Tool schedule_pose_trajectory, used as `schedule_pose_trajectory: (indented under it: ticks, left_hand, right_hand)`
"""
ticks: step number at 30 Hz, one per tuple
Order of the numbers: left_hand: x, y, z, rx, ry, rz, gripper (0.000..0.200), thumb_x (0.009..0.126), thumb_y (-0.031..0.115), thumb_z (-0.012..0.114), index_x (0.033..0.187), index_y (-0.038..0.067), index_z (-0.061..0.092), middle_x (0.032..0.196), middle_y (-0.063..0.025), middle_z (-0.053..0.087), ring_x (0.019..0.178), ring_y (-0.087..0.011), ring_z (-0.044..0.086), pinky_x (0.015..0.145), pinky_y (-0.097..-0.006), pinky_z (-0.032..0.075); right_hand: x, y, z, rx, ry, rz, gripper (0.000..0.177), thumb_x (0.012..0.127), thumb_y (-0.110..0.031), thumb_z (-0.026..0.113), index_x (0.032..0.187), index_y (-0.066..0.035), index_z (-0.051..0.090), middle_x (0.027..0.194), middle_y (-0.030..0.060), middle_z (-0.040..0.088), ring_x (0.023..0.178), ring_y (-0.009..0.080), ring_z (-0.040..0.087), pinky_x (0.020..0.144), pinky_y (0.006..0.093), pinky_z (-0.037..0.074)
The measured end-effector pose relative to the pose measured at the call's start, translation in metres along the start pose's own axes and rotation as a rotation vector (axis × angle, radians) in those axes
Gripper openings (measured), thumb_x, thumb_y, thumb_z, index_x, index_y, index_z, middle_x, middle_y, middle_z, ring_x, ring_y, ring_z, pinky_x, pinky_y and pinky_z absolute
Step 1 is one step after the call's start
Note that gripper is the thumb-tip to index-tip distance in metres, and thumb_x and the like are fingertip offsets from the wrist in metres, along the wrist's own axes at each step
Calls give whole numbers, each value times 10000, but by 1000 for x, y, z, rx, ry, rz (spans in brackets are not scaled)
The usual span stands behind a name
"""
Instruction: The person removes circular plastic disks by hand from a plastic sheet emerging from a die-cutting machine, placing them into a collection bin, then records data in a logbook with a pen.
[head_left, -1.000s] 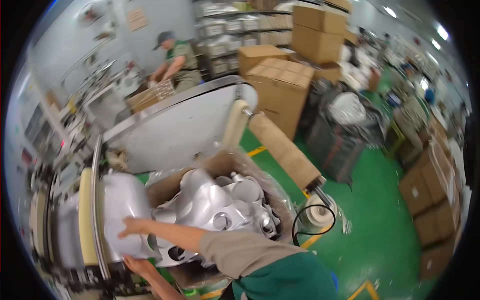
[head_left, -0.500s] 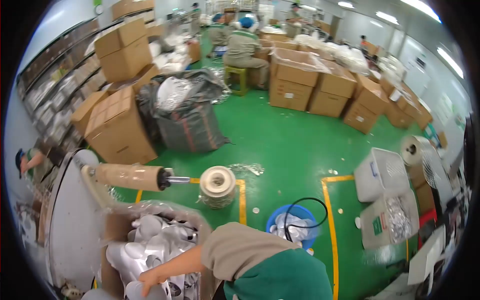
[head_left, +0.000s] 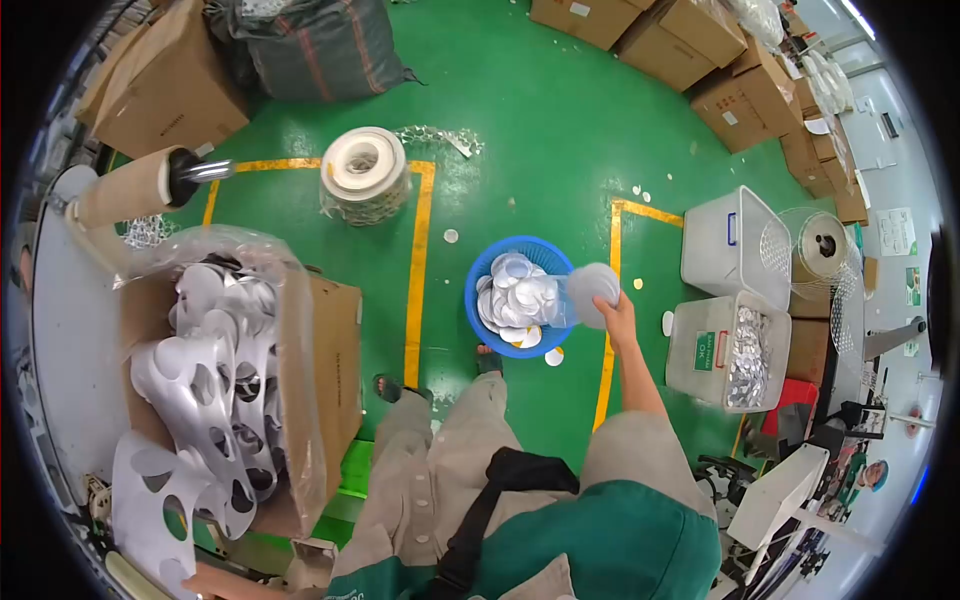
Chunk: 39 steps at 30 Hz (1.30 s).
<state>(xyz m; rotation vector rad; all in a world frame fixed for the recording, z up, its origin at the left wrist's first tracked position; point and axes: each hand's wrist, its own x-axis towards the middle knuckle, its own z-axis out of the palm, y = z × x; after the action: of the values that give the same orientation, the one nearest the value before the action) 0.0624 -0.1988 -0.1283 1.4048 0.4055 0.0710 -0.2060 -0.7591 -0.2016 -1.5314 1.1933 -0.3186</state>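
Observation:
My right hand [head_left: 614, 312] is closed on a stack of pale round discs [head_left: 592, 294], held at the right rim of a blue basket [head_left: 474, 325]. Inside that basket lies a heap of white and silvery discs [head_left: 519, 297]. At the bottom left, my left hand [head_left: 203, 580] is partly in view beside the lower edge of a silvery sheet with round holes [head_left: 140, 500]; its fingers cannot be made out. The sheet hangs over a plastic-lined carton [head_left: 335, 350] holding more punched sheet.
A spool [head_left: 366, 175] stands on the green floor beyond the carton, below a horizontal roller [head_left: 125, 190]. Two pale bins [head_left: 725, 245] are at the right, near machinery. Large cartons [head_left: 170, 85] and a grey sack [head_left: 315, 50] lie ahead.
The view has tipped downward, bringing my legs and the whole basket into sight. A hand was at the silvery pieces in the carton; now my right hand holds discs beside the basket.

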Motion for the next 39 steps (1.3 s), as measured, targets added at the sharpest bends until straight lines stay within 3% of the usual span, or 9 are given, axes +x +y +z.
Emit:
schedule_pose_trajectory:
  ticks: [9,15,19,22,25,27,30,36,39]
  left_hand:
    - [13,-23,-77,477,377,264,257,868,212,488,974,-20,515,924,-115,540,821,-219,482,723,-368,409]
    - [60,31,-129,888,561,498,250,860,211,509,932,-26,536,876,-113,555,775,-211,487,690,-357,413]
    - [76,91,-176,1112,686,529,248,854,211,523,905,-30,550,845,-112,565,744,-206,490,668,-350,417]
    - [38,102,-172,1181,896,425,247,850,210,533,884,-33,560,821,-110,573,721,-202,493,652,-345,419]
    - [37,82,-125,689,1068,347,248,846,210,543,863,-36,571,797,-109,580,698,-198,495,636,-339,421]
    - [41,76,-116,-23,981,637,263,822,221,606,805,-32,535,747,-39,519,701,-119,430,640,-290,389]
    - [50,54,-128,-200,892,560,282,839,259,587,850,-17,530,739,-6,500,694,-99,436,631,-278,382]
    - [31,86,-96,-455,853,500,233,854,235,560,931,15,563,838,4,557,746,-69,463,679,-236,390]
    - [39,55,-98,-291,737,347,259,857,229,557,999,13,550,887,-9,581,817,-84,498,716,-268,407]
  right_hand:
    - [139,205,-15,-869,47,-70,273,725,-151,594,997,-127,585,950,162,607,883,334,568,767,438,431]
    - [220,312,17,-820,-34,-256,334,739,-128,603,1063,-52,568,967,167,617,907,298,595,810,380,457]
    - [182,222,29,-723,4,-313,205,768,-103,517,919,-8,619,924,188,610,880,346,577,779,402,447]
    - [101,68,118,-417,-416,-522,150,795,-94,559,903,-4,612,842,138,626,770,242,612,700,320,472]
    - [-17,-102,246,-161,-891,-747,169,787,-64,590,943,-1,605,865,102,627,781,181,607,717,270,473]
    - [-106,-207,322,-60,-1211,-886,252,774,-84,615,1012,-9,580,954,106,607,875,190,584,777,286,450]
    - [-232,-306,432,16,-1620,-995,569,744,-132,661,1246,-54,405,1189,109,491,1102,209,459,919,351,357]
    - [-383,-325,602,-242,-2241,-920,757,708,-217,701,1334,-90,295,1349,122,319,1289,238,234,1022,416,229]
    - [-373,-289,636,-135,-2169,-370,118,783,-53,607,875,-61,533,877,26,568,840,120,528,769,270,411]
